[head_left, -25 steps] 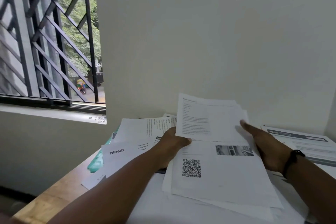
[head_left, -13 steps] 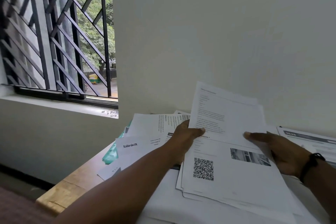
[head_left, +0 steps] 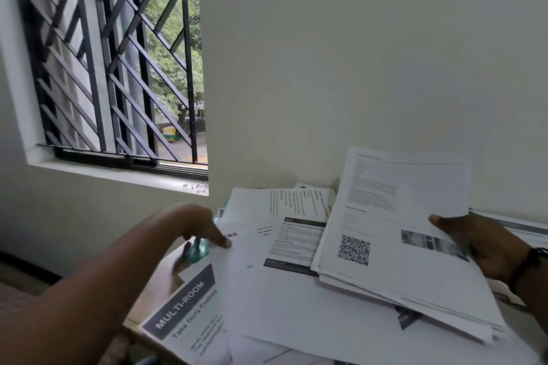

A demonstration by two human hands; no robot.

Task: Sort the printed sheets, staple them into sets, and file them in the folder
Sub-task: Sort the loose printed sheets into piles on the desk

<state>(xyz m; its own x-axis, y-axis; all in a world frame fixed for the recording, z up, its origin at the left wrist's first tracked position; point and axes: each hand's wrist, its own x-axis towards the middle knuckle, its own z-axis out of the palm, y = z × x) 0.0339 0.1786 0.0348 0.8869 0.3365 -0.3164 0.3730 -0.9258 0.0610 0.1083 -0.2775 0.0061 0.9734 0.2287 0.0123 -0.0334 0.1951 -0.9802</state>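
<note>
Sheets point(head_left: 296, 290) littering table point(head_left: 154, 284), right hand point(head_left: 486, 246) gripping stack point(head_left: 394, 249), left hand point(head_left: 198, 225) loose, window point(head_left: 118, 68)

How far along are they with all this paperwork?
Early on, it seems. Done: nothing shows as stapled or filed; loose sheets cover the desk. In hand: the right hand holds up a stack with a QR code, while the left hand reaches to the blinkit sheet. Left: the rest of the sorting, then stapling and filing. No stapler is clearly in view; the green edge by the left hand may be the folder.
</note>
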